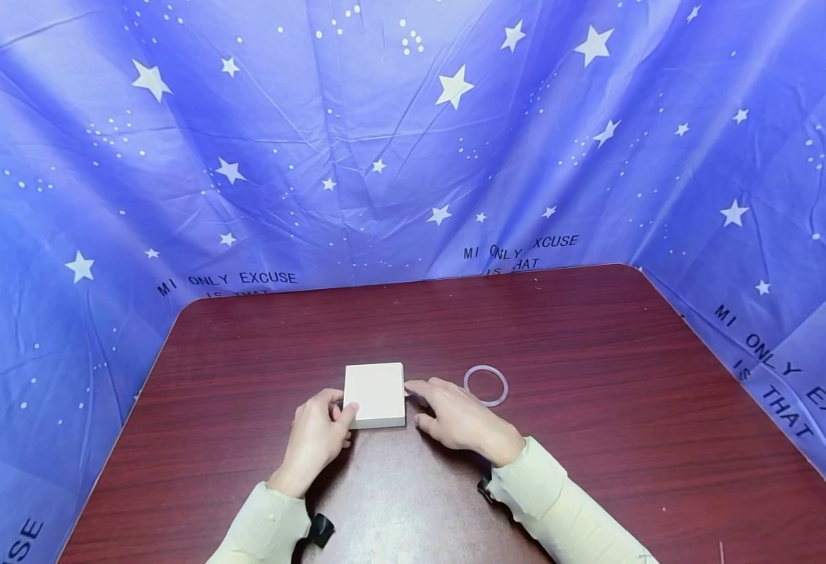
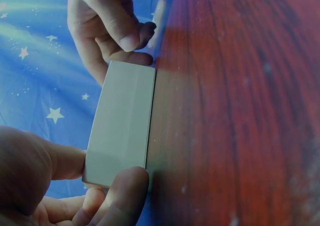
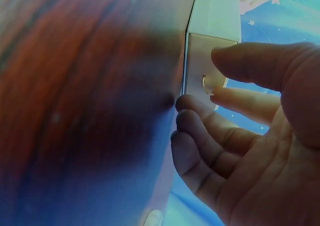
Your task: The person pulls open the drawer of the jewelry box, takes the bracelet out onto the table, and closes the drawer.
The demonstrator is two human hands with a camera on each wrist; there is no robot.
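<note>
A flat white square box (image 1: 374, 395) lies near the middle of the table. My left hand (image 1: 314, 435) grips its left side, thumb over the near left corner and fingers against the side. At the box's right end is my right hand (image 1: 458, 415). In the right wrist view, that end panel (image 3: 196, 61) carries a small looped pull tab (image 3: 204, 84). The right index fingertip (image 3: 216, 97) is right at this tab, with the thumb held apart from it and the other fingers loosely bent. A pale lilac bangle (image 1: 505, 386) lies just beyond the right hand.
The dark red wood-grain table (image 1: 561, 337) has rounded far corners. Blue cloth (image 1: 342, 102) with white stars and printed words hangs behind it and along both sides. A black wrist strap (image 1: 321, 530) shows under the left sleeve.
</note>
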